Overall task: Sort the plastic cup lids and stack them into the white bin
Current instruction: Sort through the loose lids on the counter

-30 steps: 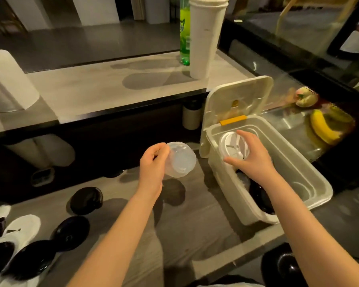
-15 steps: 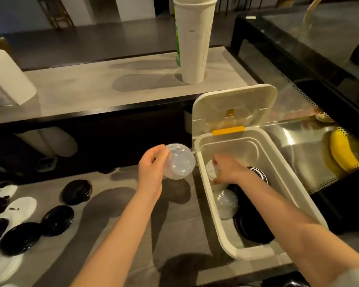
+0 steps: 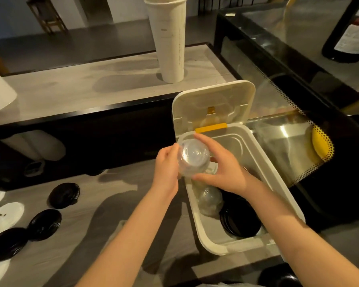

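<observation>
Nothing readable tbh: the white paper label (image 3: 353,39) on the dark glass bottle (image 3: 332,49) far right of the white plastic bin (image 3: 210,245) and the grey mark (image 3: 164,29) on the tall white cups (image 3: 171,50) behind it are both just blur.

person, head-camera view: left hand (image 3: 166,168) and right hand (image 3: 226,172), both bare. left forearm (image 3: 129,235) and right forearm (image 3: 288,230) bare to the lower edge. pale cloth (image 3: 222,285) sliver at bottom edge, kind unclear.
</observation>
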### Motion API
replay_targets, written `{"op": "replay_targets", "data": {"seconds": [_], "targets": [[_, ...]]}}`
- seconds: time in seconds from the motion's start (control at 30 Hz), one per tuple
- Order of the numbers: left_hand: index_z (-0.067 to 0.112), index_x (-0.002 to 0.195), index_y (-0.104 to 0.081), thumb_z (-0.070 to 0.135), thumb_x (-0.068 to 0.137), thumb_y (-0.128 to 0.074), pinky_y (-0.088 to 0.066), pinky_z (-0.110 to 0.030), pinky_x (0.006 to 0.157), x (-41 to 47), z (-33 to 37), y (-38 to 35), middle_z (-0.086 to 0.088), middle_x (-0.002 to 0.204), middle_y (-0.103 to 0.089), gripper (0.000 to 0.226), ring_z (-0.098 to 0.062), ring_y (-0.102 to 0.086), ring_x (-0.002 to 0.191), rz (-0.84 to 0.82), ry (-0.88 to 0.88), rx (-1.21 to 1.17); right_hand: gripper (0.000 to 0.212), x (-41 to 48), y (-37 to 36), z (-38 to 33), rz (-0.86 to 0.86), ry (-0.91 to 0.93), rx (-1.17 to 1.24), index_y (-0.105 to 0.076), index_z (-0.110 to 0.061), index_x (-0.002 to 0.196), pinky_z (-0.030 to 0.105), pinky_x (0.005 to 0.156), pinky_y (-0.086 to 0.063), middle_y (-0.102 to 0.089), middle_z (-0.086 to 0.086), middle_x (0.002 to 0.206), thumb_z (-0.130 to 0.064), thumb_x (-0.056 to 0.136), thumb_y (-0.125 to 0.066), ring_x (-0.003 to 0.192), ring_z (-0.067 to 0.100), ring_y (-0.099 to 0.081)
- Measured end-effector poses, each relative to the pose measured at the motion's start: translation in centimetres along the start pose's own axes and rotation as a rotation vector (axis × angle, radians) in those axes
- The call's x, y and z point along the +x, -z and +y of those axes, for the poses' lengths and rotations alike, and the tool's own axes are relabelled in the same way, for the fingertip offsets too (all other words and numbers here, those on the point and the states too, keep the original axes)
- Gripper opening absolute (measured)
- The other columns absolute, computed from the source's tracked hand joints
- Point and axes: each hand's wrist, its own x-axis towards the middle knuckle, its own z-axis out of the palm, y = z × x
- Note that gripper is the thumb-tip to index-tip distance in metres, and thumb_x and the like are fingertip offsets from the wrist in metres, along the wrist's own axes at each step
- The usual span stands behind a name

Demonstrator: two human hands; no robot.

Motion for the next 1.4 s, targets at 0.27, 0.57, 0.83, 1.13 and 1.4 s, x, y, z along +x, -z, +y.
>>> {"op": "replay_targets", "data": {"seconds": [0.27, 0.57, 0.83, 1.13, 1.4], "targets": [[0.016, 0.131, -0.049, 0.027, 0.097, -0.044, -0.034, -0.026, 0.100, -0.4, -2.3, 0.9, 0.003, 0.127, -0.052, 0.036, -0.013, -0.046, 0.120, -0.125, -0.445, 0.752, 0.079, -3.6, 3.0, 1.5, -0.002, -0.338, -0.038, -0.042, -0.041, 0.125, 0.031, 0.094, -0.049, -0.049, -0.021, 0.121, -0.034, 0.059, -0.086, 0.110, 0.004, -0.053], [0.020, 0.146, -0.027, 0.022, 0.098, -0.044, -0.004, -0.015, 0.110, 0.4, -4.9, 3.5, 0.011, 0.153, -0.020, 0.051, -0.010, -0.008, 0.144, -0.301, -0.504, 1.019, 0.078, -5.1, -0.4, 2.1, -0.293, -0.386, -0.331, -0.033, -0.030, 0.136, 0.027, 0.094, -0.040, -0.039, -0.007, 0.136, -0.031, 0.071, -0.076, 0.118, 0.015, -0.046], [0.017, 0.146, -0.029, 0.020, 0.098, -0.043, -0.007, -0.016, 0.111, 0.2, -5.2, 3.3, 0.004, 0.154, -0.022, 0.050, -0.012, -0.013, 0.144, -0.281, -0.513, 1.007, 0.076, -3.3, 0.0, 2.8, -0.552, -0.290, -0.820, -0.033, -0.016, 0.138, 0.039, 0.096, -0.037, -0.044, 0.002, 0.134, -0.047, 0.076, -0.064, 0.124, 0.023, -0.035], [0.017, 0.145, -0.031, 0.021, 0.098, -0.044, -0.012, -0.023, 0.115, 0.3, -5.5, 3.4, 0.003, 0.153, -0.026, 0.049, -0.013, -0.019, 0.143, -0.275, -0.527, 0.994, 0.040, -3.0, 1.4, 2.0, -0.505, -0.253, -0.920, -0.053, -0.018, 0.106, 0.032, 0.075, -0.031, -0.055, -0.003, 0.103, -0.038, 0.073, -0.065, 0.102, 0.019, -0.045], [0.017, 0.145, -0.031, 0.020, 0.098, -0.045, -0.014, -0.021, 0.113, 0.3, -5.6, 3.4, 0.003, 0.153, -0.026, 0.049, -0.011, -0.021, 0.142, -0.271, -0.533, 0.984, 0.045, -3.6, 0.1, -0.2, -0.463, -0.116, -0.975, -0.050, -0.020, 0.120, 0.033, 0.076, -0.031, -0.050, -0.001, 0.111, -0.034, 0.078, -0.061, 0.101, 0.020, -0.041]]}}
